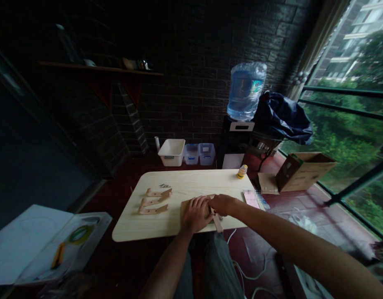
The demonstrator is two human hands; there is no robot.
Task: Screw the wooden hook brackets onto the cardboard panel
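Note:
On the light wooden table [132, 222], my left hand [196, 214] lies with its fingers spread over a brown wooden board [185, 207]. Beside it, my right hand [221, 204] is closed at the board's right side, near a wooden strip [218, 223] that points toward the table's front edge. What the right fingers hold is hidden. Several curved wooden pieces with holes [153, 210] lie to the left of the board. Behind them is a small group of dark thin items [164, 186], too small to make out.
A yellow-capped bottle [242, 172] stands at the table's back right corner, with a pink sheet [251, 199] nearer. Plastic bins [171, 160] sit behind the table. An open case [94, 232] is at the left, a cardboard box [298, 174] at the right, and cables [241, 270] on the floor.

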